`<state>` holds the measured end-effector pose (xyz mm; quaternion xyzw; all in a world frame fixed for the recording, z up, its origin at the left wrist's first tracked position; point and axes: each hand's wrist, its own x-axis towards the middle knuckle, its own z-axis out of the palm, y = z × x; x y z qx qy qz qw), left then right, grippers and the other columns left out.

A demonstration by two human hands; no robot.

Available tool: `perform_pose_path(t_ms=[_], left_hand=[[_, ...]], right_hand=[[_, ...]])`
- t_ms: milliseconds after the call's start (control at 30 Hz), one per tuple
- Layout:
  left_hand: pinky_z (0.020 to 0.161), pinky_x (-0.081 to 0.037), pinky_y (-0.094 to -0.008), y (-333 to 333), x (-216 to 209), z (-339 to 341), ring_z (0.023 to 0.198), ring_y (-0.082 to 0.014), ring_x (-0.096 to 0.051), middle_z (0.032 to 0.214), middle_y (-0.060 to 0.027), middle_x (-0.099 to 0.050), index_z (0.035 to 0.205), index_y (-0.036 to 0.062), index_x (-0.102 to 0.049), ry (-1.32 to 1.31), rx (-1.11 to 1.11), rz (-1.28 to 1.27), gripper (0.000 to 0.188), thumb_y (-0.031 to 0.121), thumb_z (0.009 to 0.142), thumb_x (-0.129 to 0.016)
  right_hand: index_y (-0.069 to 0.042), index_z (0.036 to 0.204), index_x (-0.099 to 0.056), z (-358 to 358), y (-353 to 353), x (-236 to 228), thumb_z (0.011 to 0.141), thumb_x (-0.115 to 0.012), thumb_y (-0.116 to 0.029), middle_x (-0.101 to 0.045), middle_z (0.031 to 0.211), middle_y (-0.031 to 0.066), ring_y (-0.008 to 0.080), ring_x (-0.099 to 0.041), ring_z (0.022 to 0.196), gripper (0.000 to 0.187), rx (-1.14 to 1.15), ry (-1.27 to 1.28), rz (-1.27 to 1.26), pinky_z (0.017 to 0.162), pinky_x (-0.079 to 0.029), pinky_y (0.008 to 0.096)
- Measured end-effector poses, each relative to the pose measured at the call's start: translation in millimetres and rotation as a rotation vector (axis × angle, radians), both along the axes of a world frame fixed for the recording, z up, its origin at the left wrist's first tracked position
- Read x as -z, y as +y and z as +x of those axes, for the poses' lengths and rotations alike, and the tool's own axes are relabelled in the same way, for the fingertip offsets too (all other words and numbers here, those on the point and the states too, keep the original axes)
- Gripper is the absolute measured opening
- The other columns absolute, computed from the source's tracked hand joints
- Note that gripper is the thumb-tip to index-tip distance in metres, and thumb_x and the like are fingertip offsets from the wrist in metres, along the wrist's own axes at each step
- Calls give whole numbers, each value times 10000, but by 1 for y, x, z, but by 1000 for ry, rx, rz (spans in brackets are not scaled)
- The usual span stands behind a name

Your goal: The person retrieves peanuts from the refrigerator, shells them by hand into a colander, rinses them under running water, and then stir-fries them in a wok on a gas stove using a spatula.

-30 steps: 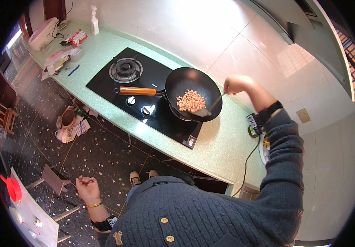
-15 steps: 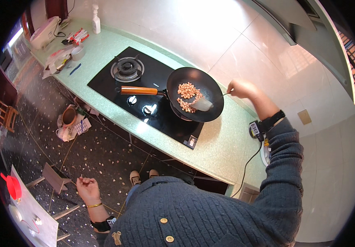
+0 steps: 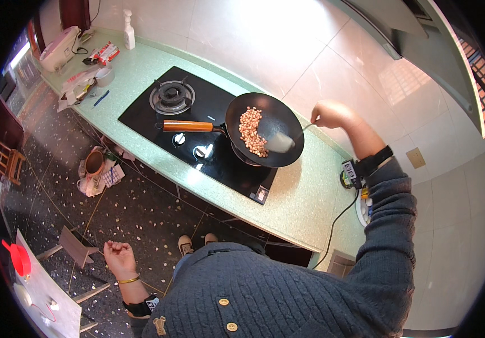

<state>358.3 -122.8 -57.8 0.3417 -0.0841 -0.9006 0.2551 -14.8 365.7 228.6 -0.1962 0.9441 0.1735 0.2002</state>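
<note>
At the right, my right hand (image 3: 332,115) is closed on the thin handle of a spatula (image 3: 280,143). Its pale, flat blade rests inside a black wok (image 3: 279,115), at the right of a curved heap of reddish-brown peanuts (image 3: 249,129). The wok sits on the right burner of a black gas hob (image 3: 220,163), which it mostly hides. Its wooden handle (image 3: 189,125) points left, with no hand on it. My left hand (image 3: 119,259) hangs low at my left side, palm showing, fingers loosely curled and apart from any object.
Left of the wok is a bare burner (image 3: 172,97). Farther left on the green counter (image 3: 158,53) stand a white spray bottle (image 3: 128,31), a cup (image 3: 104,76) and packets. A range hood (image 3: 439,56) hangs above right. A black cable (image 3: 335,231) crosses the counter's right end.
The spatula blade has shifted slightly within the wok. The peanuts, split into two clumps before, now form one curved heap toward the wok's left side. My left hand stays nearly still.
</note>
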Motion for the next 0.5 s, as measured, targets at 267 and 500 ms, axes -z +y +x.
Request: perform_pose_path(t_ms=[267, 500], left_hand=[[614, -388, -263, 6, 6, 5, 578, -86, -441, 621, 20, -458, 791, 102, -528, -23, -33, 51, 155, 206, 899, -488], [618, -391, -264, -3, -1, 14, 580, -90, -443, 623, 19, -461, 785, 99, -530, 2, -50, -4, 169, 202, 907, -477]], right_hand=[[-32, 926, -672, -1, -16, 46, 736, -581, -142, -643, 678, 77, 150, -599, 574, 238, 213, -122, -447, 565, -481, 302], [-48, 926, -684, -34, 3, 51, 738, -583, -134, -663, 756, 133, 188, -630, 634, 230, 312, 149, -472, 601, -493, 328]])
